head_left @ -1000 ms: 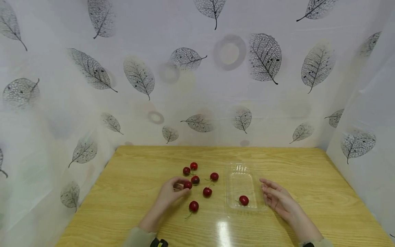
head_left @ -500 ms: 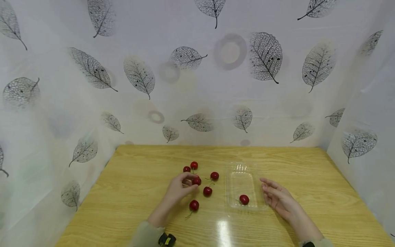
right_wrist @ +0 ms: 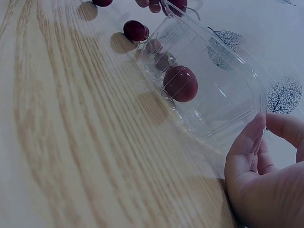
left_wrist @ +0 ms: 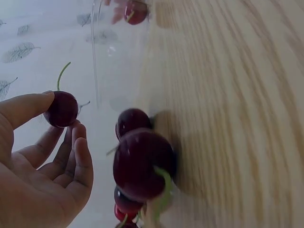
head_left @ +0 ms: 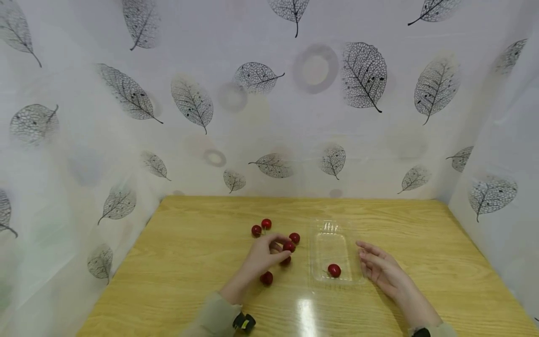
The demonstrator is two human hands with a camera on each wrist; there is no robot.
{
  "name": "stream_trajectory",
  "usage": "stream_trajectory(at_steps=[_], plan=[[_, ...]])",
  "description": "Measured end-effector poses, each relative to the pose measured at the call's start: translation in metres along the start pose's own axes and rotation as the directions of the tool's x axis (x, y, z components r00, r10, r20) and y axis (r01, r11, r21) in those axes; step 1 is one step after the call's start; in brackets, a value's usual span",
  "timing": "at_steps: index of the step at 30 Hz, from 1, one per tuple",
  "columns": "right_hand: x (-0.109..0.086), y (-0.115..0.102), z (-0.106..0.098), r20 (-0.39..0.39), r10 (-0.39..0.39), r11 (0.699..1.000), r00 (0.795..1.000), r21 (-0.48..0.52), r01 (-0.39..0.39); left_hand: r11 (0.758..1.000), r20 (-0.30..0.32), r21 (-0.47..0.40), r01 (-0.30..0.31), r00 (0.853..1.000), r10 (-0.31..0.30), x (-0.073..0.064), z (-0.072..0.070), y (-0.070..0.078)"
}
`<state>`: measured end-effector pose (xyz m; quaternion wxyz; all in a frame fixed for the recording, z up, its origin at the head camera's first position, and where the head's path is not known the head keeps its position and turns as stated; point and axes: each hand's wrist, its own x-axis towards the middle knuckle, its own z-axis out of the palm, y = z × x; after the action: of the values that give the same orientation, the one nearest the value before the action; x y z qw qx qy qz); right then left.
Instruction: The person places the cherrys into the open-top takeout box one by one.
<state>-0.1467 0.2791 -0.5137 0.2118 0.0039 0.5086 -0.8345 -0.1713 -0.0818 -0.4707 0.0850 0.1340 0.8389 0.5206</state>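
Observation:
My left hand (head_left: 260, 258) pinches a dark red cherry (left_wrist: 61, 109) between thumb and fingertips, its green stem pointing up in the left wrist view. That hand is over the loose cherries, left of the clear plastic box (head_left: 330, 282), and partly covers one cherry (head_left: 285, 261). My right hand (right_wrist: 266, 178) pinches the box's right rim between thumb and fingers. Inside the box, near its front end, lies a single cherry (head_left: 334, 270).
Other cherries lie on the wood-grain table (head_left: 193, 243): a pair (head_left: 266, 224) towards the back, one cherry (head_left: 294, 238) beside the left fingertips, and another cherry (head_left: 266, 278) in front of the hand. A leaf-printed white sheet (head_left: 294, 117) encloses the table's back and sides.
My left hand has moved rightward with the pinched cherry, from beside the back pair towards the box. The right hand keeps its place at the box rim.

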Motion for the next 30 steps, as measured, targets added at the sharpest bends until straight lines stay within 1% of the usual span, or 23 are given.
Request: stream_trajectory(at_steps=[4,8,11,13,19,26,30], plan=[[0.000,0.000,-0.001,0.023,0.002,1.000,1.000,0.016,-0.003,1.000,0.020,-0.006,0.011,1.000,-0.011,0.004,0.012,0.009],[0.000,0.000,-0.002,0.039,-0.006,1.000,0.999,0.023,0.005,1.000,0.043,-0.020,-0.016,0.999,0.017,0.008,0.022,0.018],[0.000,0.000,-0.002,0.030,-0.008,1.000,1.000,0.013,0.007,0.999,0.067,-0.030,-0.037,0.997,0.039,0.011,0.029,0.023],[0.000,0.000,-0.002,0.019,-0.005,1.000,1.000,0.009,0.005,0.998,0.080,-0.042,-0.037,0.996,0.040,0.012,0.033,0.025],[0.001,-0.001,-0.001,0.010,-0.003,1.000,1.000,0.008,0.003,0.998,0.097,-0.049,-0.026,0.995,0.030,0.016,0.043,0.032],[0.002,-0.001,-0.002,0.008,0.009,1.000,1.000,0.020,-0.010,0.996,0.125,-0.065,-0.055,0.990,0.062,0.021,0.053,0.037],[0.002,0.000,-0.003,0.004,0.016,1.000,1.000,0.023,-0.016,0.996,0.155,-0.075,-0.045,0.986,0.056,0.021,0.058,0.040]])
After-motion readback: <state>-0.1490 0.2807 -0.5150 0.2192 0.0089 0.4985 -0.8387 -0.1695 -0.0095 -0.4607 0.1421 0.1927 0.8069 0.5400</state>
